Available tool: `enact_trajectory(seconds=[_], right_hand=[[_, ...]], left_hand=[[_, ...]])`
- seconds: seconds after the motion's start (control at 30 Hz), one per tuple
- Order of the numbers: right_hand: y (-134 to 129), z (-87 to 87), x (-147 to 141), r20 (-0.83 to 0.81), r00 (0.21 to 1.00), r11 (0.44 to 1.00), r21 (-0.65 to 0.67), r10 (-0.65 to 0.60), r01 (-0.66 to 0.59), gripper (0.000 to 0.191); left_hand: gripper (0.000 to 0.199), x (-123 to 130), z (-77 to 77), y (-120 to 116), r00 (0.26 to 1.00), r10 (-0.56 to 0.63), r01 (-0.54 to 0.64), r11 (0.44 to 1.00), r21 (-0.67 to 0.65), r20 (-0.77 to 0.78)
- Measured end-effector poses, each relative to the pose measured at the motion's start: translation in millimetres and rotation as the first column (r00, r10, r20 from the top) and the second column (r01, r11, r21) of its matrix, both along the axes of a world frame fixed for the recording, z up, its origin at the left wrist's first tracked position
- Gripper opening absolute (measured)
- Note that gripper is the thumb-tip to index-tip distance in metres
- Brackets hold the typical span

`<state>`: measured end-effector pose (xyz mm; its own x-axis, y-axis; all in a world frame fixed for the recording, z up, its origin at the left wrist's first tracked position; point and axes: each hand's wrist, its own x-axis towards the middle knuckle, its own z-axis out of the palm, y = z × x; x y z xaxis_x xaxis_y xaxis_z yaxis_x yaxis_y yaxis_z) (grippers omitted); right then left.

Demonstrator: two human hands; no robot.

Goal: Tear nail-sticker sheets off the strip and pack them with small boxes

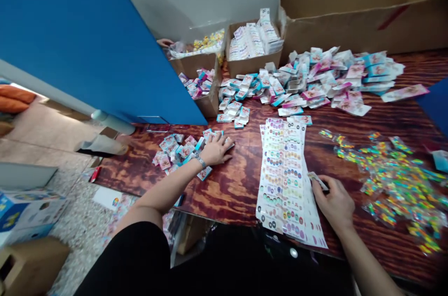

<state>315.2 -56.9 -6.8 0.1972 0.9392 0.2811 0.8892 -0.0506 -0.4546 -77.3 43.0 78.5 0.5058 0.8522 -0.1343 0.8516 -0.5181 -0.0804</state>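
Observation:
My left hand [216,150], a bracelet at its wrist, lies palm down with its fingers spread at the right edge of a pile of small printed cartons [174,149]. A small white carton end [228,143] shows by its fingertips. Long sticker sheets [280,179] printed with rows of coloured ovals lie stacked in front of me. Just right of them my right hand [334,202] is closed, thumb against fingers, around a small pale piece with a dark edge [319,181]. Its kind is unclear, since the fingers hide part of it.
Small plastic packets [395,179] with bright contents spread at right. Flattish open cartons [322,76] heap along the back, before a long cardboard box [350,30]. A box of sticker sheets [254,60] stands beside a carton box [213,97]. A blue panel [105,44] rises at left.

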Motion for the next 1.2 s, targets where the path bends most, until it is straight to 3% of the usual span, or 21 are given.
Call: enact_trajectory(seconds=[0.2,0.33,0.43,0.53,0.6,0.77,0.9,1.07,1.2], right_hand=[[0.5,-2.7,1.7,0.0,1.0,1.0,-0.011,-0.001,0.001,0.037],[0.6,-2.1,1.7,0.005,1.0,1.0,0.014,0.003,-0.003,0.035],[0.9,-1.3,1.2,0.013,1.0,1.0,0.012,-0.004,0.004,0.036],[1.4,-1.2,0.7,0.021,1.0,1.0,0.007,-0.007,0.007,0.037],[1.5,-1.2,0.5,0.019,1.0,1.0,-0.012,-0.002,0.002,0.037],[1.8,-0.8,-0.1,-0.001,1.0,0.999,-0.039,0.0,0.0,0.036],[1.9,-2.0,-0.5,-0.015,1.0,1.0,-0.013,0.02,-0.02,0.035],[1.9,-3.8,-2.1,-0.048,0.998,0.999,-0.005,0.039,-0.039,0.035],[1.7,-3.4,-3.4,-0.074,0.996,0.999,-0.003,0.05,-0.051,0.035]], left_hand=[[0.051,-46.0,0.2,-15.0,0.998,-0.043,0.043,0.999,-0.002,-0.045],[0.046,-76.8,8.6,-10.4,0.992,0.081,-0.08,0.997,0.008,-0.093],[0.043,-94.9,20.7,-6.6,0.972,0.211,-0.2,0.973,0.114,-0.098],[0.042,-103.9,31.4,-5.4,0.944,0.327,-0.308,0.924,0.228,-0.05],[0.041,-100.1,32.8,-3.1,0.942,0.335,-0.324,0.914,0.243,-0.005],[0.039,-46.4,19.1,33.9,0.979,0.157,-0.185,0.956,0.228,0.132],[0.046,15.8,14.7,100.6,0.976,0.067,-0.113,0.97,0.215,0.207],[0.056,72.7,23.8,191.3,0.976,0.096,-0.138,0.968,0.209,0.197],[0.056,125.2,32.4,242.7,0.987,-0.111,0.079,0.963,0.257,0.113]])
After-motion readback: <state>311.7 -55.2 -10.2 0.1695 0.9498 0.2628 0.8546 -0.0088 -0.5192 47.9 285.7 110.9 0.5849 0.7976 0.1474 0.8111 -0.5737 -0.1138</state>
